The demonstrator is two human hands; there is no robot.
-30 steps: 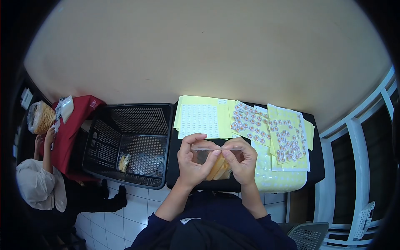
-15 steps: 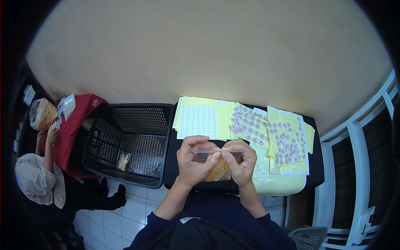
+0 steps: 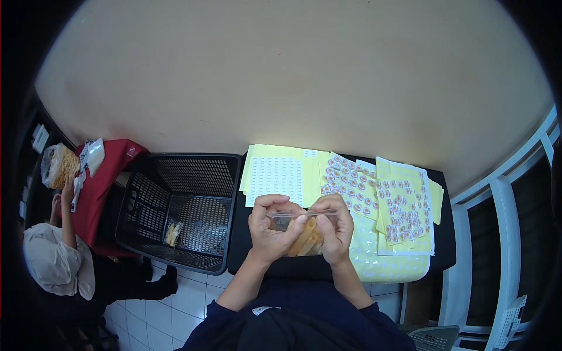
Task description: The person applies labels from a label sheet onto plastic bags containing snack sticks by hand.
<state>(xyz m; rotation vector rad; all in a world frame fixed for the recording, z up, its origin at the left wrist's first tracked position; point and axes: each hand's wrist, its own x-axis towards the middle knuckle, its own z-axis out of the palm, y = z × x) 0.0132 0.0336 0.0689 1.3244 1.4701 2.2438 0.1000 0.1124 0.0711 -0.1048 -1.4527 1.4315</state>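
Observation:
Between my hands hangs a small clear plastic bag point(image 3: 305, 241) with several tan, stick-like snack pieces inside. My left hand point(image 3: 272, 227) pinches the bag's top edge, thumb against fingers. On the other side, my right hand point(image 3: 332, 228) pinches the same edge close to the left thumb. The bag's top strip stretches level between the two hands, with the pieces hanging below. Just beyond my hands lie a sheet of small white labels point(image 3: 276, 178) and sheets of round orange-and-white stickers point(image 3: 351, 178).
Left of the table point(image 3: 246, 254) stands a black plastic basket point(image 3: 225, 270) with a small snack packet point(image 3: 174, 233) inside. Farther left, a co-worker point(image 3: 55, 260) reaches toward a big bag of snacks point(image 3: 60, 167) by a red-covered table point(image 3: 105, 193). White railings point(image 3: 503, 234) run along the right.
My right hand has shifted slightly left along the bag's top edge. The view has tilted up a little. The co-worker's hand has moved up to the big snack bag.

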